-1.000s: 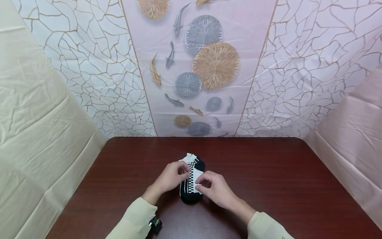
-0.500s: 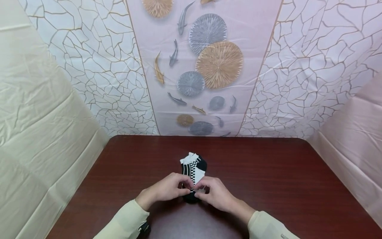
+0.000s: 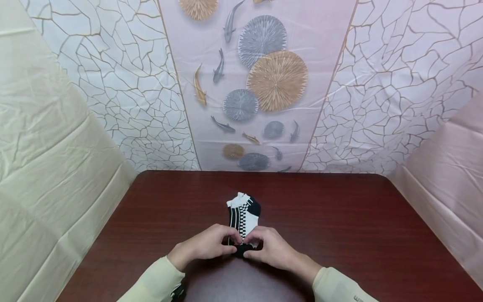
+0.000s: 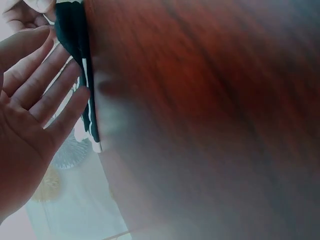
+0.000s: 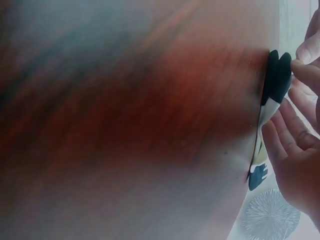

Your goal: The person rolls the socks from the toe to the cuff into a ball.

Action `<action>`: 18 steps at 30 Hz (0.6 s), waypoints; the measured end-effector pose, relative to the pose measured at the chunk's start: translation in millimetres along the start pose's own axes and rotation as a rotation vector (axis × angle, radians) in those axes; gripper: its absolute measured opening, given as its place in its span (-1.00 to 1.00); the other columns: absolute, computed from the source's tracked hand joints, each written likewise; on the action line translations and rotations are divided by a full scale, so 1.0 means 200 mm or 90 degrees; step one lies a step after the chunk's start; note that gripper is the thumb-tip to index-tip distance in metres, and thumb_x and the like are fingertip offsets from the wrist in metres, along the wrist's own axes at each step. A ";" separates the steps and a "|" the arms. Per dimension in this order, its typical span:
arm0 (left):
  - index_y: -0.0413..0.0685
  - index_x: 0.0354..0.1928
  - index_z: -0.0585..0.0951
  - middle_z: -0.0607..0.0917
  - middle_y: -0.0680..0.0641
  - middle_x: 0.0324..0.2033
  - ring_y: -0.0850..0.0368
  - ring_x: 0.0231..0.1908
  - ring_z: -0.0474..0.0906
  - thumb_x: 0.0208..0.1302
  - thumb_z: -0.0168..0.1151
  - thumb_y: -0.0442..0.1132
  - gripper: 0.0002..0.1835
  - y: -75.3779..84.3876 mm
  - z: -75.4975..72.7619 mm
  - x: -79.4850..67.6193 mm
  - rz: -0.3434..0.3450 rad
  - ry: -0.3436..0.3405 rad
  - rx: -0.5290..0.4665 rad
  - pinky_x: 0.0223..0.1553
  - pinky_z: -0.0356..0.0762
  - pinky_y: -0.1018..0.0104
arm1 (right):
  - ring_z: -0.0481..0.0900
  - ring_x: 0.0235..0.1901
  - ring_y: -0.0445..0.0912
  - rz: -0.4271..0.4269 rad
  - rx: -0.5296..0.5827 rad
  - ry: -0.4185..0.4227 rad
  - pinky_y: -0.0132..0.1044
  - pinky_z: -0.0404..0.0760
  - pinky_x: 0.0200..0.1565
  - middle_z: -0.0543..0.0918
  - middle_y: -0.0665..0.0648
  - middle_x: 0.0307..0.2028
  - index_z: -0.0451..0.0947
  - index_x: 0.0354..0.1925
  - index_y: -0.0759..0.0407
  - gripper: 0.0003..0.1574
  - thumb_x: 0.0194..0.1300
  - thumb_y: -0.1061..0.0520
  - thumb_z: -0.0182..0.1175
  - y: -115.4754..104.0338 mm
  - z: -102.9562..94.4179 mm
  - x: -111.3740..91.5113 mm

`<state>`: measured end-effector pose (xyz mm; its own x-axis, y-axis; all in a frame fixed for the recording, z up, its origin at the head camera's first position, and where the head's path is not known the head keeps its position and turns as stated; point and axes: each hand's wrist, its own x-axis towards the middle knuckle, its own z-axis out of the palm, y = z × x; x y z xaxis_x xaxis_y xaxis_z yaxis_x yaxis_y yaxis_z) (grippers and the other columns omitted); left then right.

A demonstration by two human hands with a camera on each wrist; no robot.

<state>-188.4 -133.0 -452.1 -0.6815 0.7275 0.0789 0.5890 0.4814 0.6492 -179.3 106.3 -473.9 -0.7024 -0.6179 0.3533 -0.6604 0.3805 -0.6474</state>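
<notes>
A pair of black-and-white checkered ankle socks (image 3: 243, 220) lies stacked flat on the table, white cuffs at the far end and black toes near me. My left hand (image 3: 207, 243) is at the toe end on the left side, its fingers fairly straight along the sock edge in the left wrist view. On the other side, my right hand (image 3: 277, 249) touches the toe, thumb at the near edge and index finger on top. A gap shows between thumb and index of each hand. In the right wrist view the two black toes (image 5: 281, 75) part slightly at their tips.
The dark red wooden table (image 3: 320, 209) reaches back to a patterned cloth (image 3: 275, 84) with fish and round leaf motifs. Pale cloths hang along both sides, such as the cream one (image 3: 56, 188) at left. A small black device (image 3: 177, 291) sits at the left sleeve.
Both hands have slid toward me along the socks, from the middle to the black toe end, and come closer together. The far half of the socks is now uncovered.
</notes>
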 end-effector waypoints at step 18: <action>0.01 -0.12 0.69 0.71 0.16 -0.25 0.24 -0.23 0.59 0.25 0.38 -0.32 -0.82 -0.02 0.01 -0.01 -0.035 0.006 -0.060 -0.12 0.56 0.29 | 0.51 -0.21 -0.27 -0.021 -0.137 -0.048 -0.37 0.55 -0.12 0.59 -0.10 -0.21 0.68 -0.18 0.08 -0.71 0.09 0.16 0.51 0.01 0.01 -0.01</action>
<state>-187.7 -135.5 -455.7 -0.7163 0.6961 0.0479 0.5073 0.4724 0.7208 -178.4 106.4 -476.9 -0.6627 -0.6795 0.3147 -0.7299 0.4923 -0.4742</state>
